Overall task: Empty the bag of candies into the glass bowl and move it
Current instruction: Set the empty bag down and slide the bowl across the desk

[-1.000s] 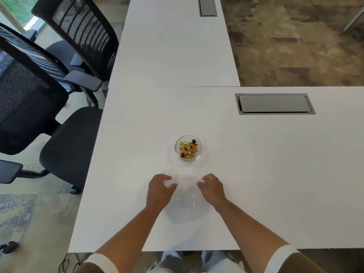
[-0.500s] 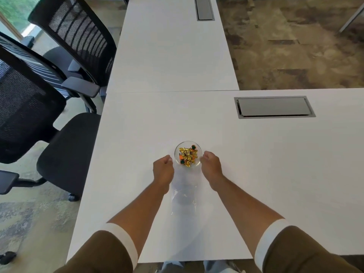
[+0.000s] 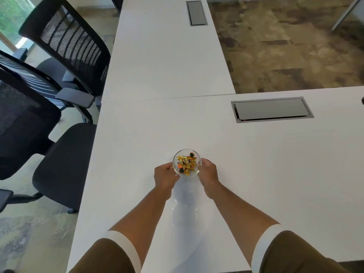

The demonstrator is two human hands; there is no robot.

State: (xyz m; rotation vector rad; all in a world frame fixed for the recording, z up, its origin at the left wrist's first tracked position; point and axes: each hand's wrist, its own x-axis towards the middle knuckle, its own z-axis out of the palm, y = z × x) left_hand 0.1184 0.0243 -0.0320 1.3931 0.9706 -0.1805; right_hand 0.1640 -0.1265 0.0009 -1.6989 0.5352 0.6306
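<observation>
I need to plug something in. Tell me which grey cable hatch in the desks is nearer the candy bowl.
The wide hatch in the near desk, right of and beyond the glass bowl; the other hatch sits far off on the next desk.

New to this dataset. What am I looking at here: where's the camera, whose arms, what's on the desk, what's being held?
There is no machine: a person works with bare hands, and the single wide-angle camera sits on their head, looking forward and down, so the arms enter from the bottom edge. The left hand and right hand cup opposite sides of a small glass bowl on the white desk. The bowl holds the candies, mostly gold-wrapped. Whether it is lifted or resting, I cannot tell. The clear plastic bag lies flat between the forearms, apparently empty. Farther back is a grey cable hatch, and black office chairs stand to the left.
</observation>
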